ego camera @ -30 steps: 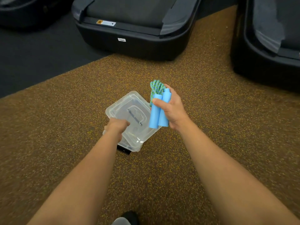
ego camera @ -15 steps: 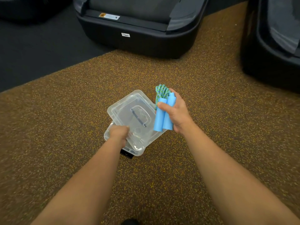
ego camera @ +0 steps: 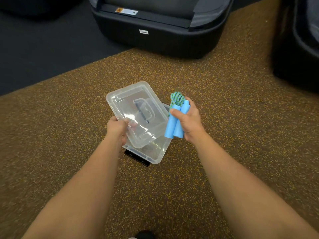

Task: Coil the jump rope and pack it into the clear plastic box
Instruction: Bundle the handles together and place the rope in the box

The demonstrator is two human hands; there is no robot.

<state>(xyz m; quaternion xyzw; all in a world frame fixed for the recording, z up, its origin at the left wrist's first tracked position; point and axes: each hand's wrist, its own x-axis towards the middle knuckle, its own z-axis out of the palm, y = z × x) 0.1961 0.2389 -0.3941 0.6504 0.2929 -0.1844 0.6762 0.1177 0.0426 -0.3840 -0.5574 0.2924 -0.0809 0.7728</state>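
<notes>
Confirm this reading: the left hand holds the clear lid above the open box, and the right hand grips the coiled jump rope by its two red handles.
Not quite: the handles are blue, not red. The head view shows the left hand holding the clear lid above the open box, while the right hand grips the coiled jump rope by its two blue handles.

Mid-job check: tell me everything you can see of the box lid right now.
The lid is clear, glossy plastic. It is rectangular with rounded corners, a raised rim and a moulded carry handle recessed at its centre. It is off the box, held tilted above it and skewed across the opening. The left hand grips its near left edge, with fingers showing through the plastic. Nothing else plainly touches it.
</notes>
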